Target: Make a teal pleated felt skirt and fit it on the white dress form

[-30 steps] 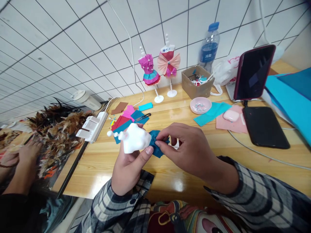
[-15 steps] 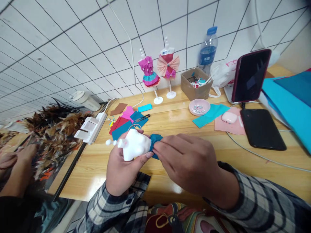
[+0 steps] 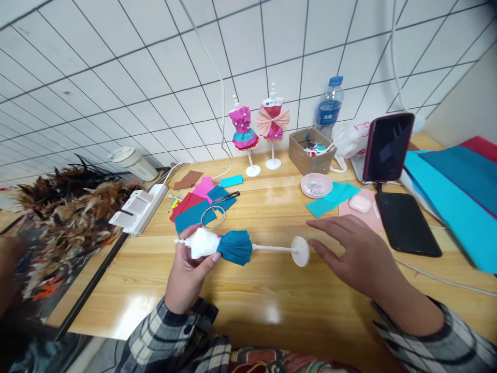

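My left hand [image 3: 187,277] is closed around the torso of a small white mannequin [image 3: 204,243], which lies sideways above the table. A gathered dark teal skirt [image 3: 235,247] wraps its waist. Its thin stand points right and ends in a round white base [image 3: 300,252]. Just right of that base, my right hand [image 3: 357,254] is held with fingers apart and nothing in it. Behind the mannequin lie a metal ring [image 3: 213,217] and small thread snips [image 3: 227,197] on teal, red and pink paper-like pieces [image 3: 194,215].
Two dressed mannequins [image 3: 253,170] stand by the wall. To their right are a cardboard box [image 3: 310,160], a pink dish of beads [image 3: 316,185], a water bottle [image 3: 329,106] and phones [image 3: 407,225]. A power strip [image 3: 142,210] and feathers [image 3: 77,202] lie left, near another person's arm [image 3: 8,269].
My right hand has let go of the teal skirt and moved right, its fingers opening. The skirt, stand and base now show. My left hand still holds the mannequin.
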Tool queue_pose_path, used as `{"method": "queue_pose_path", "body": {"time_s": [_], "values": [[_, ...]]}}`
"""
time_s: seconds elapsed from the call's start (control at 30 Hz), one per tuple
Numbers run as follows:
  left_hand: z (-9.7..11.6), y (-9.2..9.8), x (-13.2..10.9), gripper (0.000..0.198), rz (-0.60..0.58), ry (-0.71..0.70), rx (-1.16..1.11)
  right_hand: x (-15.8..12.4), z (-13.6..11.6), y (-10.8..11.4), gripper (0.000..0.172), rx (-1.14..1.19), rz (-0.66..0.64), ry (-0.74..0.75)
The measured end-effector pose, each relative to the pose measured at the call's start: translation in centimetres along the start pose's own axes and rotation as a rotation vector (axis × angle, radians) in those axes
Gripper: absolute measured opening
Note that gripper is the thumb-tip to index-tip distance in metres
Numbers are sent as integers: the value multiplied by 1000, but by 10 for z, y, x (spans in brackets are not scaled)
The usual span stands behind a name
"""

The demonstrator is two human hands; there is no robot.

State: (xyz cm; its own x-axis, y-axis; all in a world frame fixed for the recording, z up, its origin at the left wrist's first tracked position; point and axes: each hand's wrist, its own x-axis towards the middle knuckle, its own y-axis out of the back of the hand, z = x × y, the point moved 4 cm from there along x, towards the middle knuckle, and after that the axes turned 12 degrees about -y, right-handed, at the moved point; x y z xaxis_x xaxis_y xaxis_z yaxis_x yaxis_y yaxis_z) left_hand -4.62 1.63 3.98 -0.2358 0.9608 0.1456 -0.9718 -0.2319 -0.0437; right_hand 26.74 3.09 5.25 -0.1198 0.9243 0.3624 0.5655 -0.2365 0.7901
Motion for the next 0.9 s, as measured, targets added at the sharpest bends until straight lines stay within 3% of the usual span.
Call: {"method": "queue_pose_path", "body": {"time_s": [0.07, 0.13, 0.27, 0.4, 0.47, 0.57, 0.63, 0.77, 0.9], "values": [[-17, 0, -2, 82, -26, 109, -69, -17, 13, -20, 44, -39, -160, 35], [-28, -4, -3, 76, -56, 181, -141, -34, 17, -34, 38, -62, -207, 10], [-37, 0, -4, 69, -85, 241, -173, -53, 12, -42, 26, -30, -115, -101], [-38, 29, -1, 78, -146, 257, 44, -56, 20, -36, 25, -50, -9, -204], [-36, 50, 7, 75, -170, 146, 273, -54, 26, -33, 24, -81, -7, -224], [-23, 77, 30, 51, -162, -242, 814, -51, 31, -31, 27, -138, -68, -224], [-23, 80, 48, 40, -306, -388, 1047, -47, 34, -31, 30, -198, -111, -240], [-40, 70, 79, 31, -580, -373, 1325, -37, 36, -24, 40, -252, -74, -257], [-49, 53, 91, 23, -675, -381, 1337, -32, 31, -5, 38, -164, 94, -136]]}}
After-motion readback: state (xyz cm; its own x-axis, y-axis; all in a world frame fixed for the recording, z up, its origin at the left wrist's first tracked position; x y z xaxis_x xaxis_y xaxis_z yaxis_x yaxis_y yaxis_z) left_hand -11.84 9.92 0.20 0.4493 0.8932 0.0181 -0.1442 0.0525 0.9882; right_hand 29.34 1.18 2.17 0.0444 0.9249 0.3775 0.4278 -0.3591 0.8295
